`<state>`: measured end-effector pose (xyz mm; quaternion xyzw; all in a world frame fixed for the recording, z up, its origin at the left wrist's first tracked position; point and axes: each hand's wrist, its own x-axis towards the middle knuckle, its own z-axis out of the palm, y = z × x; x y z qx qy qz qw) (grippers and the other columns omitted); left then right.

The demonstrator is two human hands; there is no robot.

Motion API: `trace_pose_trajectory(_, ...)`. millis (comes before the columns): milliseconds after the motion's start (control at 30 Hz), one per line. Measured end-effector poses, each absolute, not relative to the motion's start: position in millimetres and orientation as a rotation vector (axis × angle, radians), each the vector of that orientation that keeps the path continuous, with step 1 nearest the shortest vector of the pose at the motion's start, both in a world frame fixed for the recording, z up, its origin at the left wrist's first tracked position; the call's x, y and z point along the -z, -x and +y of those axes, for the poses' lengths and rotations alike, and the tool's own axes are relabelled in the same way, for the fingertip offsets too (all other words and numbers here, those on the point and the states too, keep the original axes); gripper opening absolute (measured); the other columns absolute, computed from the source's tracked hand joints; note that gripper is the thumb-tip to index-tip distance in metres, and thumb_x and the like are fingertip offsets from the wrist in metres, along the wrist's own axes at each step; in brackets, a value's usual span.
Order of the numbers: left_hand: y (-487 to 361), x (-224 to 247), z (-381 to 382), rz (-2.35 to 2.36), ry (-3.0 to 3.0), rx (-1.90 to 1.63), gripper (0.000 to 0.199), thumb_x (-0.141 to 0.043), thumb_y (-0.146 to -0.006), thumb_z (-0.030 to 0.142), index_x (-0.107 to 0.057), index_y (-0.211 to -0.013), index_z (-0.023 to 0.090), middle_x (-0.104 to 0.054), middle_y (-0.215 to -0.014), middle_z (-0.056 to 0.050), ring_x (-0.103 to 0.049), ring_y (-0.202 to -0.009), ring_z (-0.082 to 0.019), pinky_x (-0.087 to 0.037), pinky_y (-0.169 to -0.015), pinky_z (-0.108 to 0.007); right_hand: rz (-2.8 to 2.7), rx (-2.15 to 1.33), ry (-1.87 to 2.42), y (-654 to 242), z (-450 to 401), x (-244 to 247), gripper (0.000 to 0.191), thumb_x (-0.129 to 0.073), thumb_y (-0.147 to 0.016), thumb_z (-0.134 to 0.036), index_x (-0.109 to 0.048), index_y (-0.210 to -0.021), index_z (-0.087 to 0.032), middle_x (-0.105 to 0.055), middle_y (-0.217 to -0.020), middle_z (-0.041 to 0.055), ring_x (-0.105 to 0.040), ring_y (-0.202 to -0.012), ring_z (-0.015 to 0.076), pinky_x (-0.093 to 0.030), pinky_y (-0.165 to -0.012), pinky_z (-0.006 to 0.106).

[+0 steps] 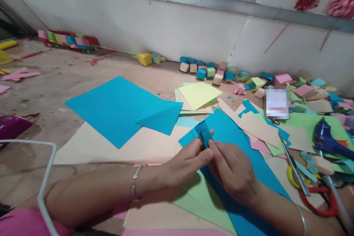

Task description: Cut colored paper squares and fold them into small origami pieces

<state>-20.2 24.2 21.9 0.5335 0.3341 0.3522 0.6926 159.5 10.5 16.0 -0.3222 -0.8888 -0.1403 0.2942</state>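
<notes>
A small folded piece of blue paper (203, 132) is pinched between my two hands, low over the sheets. My left hand (190, 158) grips it from the left, thumb stretched toward the right hand. From the right, my right hand (232, 167) presses its fingertips against the paper's lower end. Under the hands lies a large blue sheet (265, 191), with a light green sheet (204, 199) beside it. Farther left, another large blue sheet (110, 107) rests on a peach sheet (83, 145).
Red-handled scissors (322, 201) and a blue glue gun (326, 138) lie at the right among paper scraps. Small folded paper boxes (201, 73) line the wall. A pale yellow square (200, 95) tops a stack. A white bent wire (47, 177) crosses the lower left.
</notes>
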Motion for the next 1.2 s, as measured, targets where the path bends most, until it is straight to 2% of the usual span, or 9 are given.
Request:
trace_pose_trajectory(167, 25, -16, 33, 0.942, -1.452, -0.876, 0.026, -0.042, -0.099, 0.04, -0.057, -0.104, 0.02, -0.066, -0.106, -0.011, -0.061, -0.097, -0.022, -0.051, -0.088, -0.042, -2.286, 0.139, 0.838, -166, 17, -26, 0.028, -0.057, -0.091, -0.015, -0.061, -0.119, -0.013, -0.069, -0.089, 0.011, -0.063, -0.077, 0.0213, -0.052, -0.066, 0.035)
trace_pose_trajectory(233, 26, -16, 34, 0.925, -1.534, -0.864, 0.026, -0.035, -0.101, 0.035, -0.056, -0.104, 0.02, -0.067, -0.104, -0.011, -0.062, -0.095, -0.021, -0.052, -0.084, -0.04, -2.178, 0.125, 0.928, -173, 21, -34, 0.034, -0.057, -0.09, -0.011, -0.06, -0.123, -0.018, -0.066, -0.089, 0.0089, -0.062, -0.078, 0.0204, -0.053, -0.069, 0.034)
trace_pose_trajectory(367, 28, -21, 35, 0.951, -1.783, -0.796, 0.027, -0.032, -0.101, 0.029, -0.057, -0.104, 0.021, -0.067, -0.103, -0.01, -0.062, -0.092, -0.02, -0.053, -0.081, -0.039, -2.108, 0.131, 0.984, -180, 24, -44, 0.056, -0.058, -0.089, -0.01, -0.046, -0.142, -0.026, -0.06, -0.104, 0.0105, -0.061, -0.093, 0.0241, -0.054, -0.076, 0.038)
trace_pose_trajectory(500, 28, -23, 35, 0.962, -1.969, -0.794, 0.025, -0.033, -0.099, 0.026, -0.056, -0.105, 0.02, -0.066, -0.102, -0.009, -0.061, -0.089, -0.02, -0.052, -0.078, -0.037, -2.137, 0.162, 0.926, -176, 22, -44, 0.056, -0.056, -0.089, -0.007, -0.05, -0.139, -0.032, -0.059, -0.107, 0.0087, -0.061, -0.094, 0.0228, -0.055, -0.074, 0.037)
trace_pose_trajectory(600, 29, -22, 34, 0.932, -2.0, -0.761, 0.025, -0.032, -0.1, 0.027, -0.056, -0.104, 0.019, -0.066, -0.095, -0.008, -0.06, -0.083, -0.019, -0.051, -0.074, -0.035, -2.106, 0.102, 0.911, -174, 19, -44, 0.045, -0.057, -0.089, -0.005, -0.06, -0.127, -0.03, -0.063, -0.098, 0.0053, -0.063, -0.088, 0.0192, -0.054, -0.074, 0.033)
trace_pose_trajectory(733, 31, -22, 33, 0.864, -2.055, -0.712, 0.024, -0.036, -0.1, 0.033, -0.052, -0.112, 0.02, -0.066, -0.093, -0.007, -0.059, -0.078, -0.018, -0.048, -0.068, -0.032, -2.029, -0.028, 0.919, -176, 19, -47, 0.033, -0.06, -0.088, -0.004, -0.067, -0.112, -0.026, -0.067, -0.088, 0.0027, -0.065, -0.078, 0.0158, -0.054, -0.069, 0.029)
trace_pose_trajectory(833, 31, -23, 30, 0.907, -2.071, -0.609, 0.019, -0.039, -0.098, 0.035, -0.05, -0.099, 0.02, -0.063, -0.085, -0.004, -0.055, -0.067, -0.016, -0.043, -0.059, -0.029, -2.058, -0.01, 0.854, -181, 22, -45, 0.031, -0.061, -0.087, -0.005, -0.069, -0.11, -0.024, -0.069, -0.088, 0.0034, -0.066, -0.079, 0.0174, -0.053, -0.069, 0.031)
trace_pose_trajectory(967, 29, -23, 26, 0.913, -1.932, -0.518, 0.022, -0.032, -0.101, 0.033, -0.045, -0.088, 0.021, -0.059, -0.073, -0.001, -0.051, -0.059, -0.013, -0.04, -0.055, -0.026, -2.045, -0.019, 0.812, -183, 28, -40, 0.026, -0.06, -0.086, -0.003, -0.071, -0.102, -0.021, -0.068, -0.087, 0.0054, -0.064, -0.079, 0.0176, -0.052, -0.069, 0.031)
trace_pose_trajectory(1200, 27, -14, 26, 0.97, -2.028, -0.574, 0.016, -0.035, -0.099, 0.025, -0.05, -0.099, 0.018, -0.061, -0.075, -0.002, -0.048, -0.059, -0.012, -0.037, -0.054, -0.025, -1.946, -0.648, 0.916, -183, 37, -38, 0.013, -0.067, -0.083, -0.01, -0.064, -0.087, -0.022, -0.062, -0.085, 0.0027, -0.061, -0.081, 0.0158, -0.051, -0.07, 0.029)
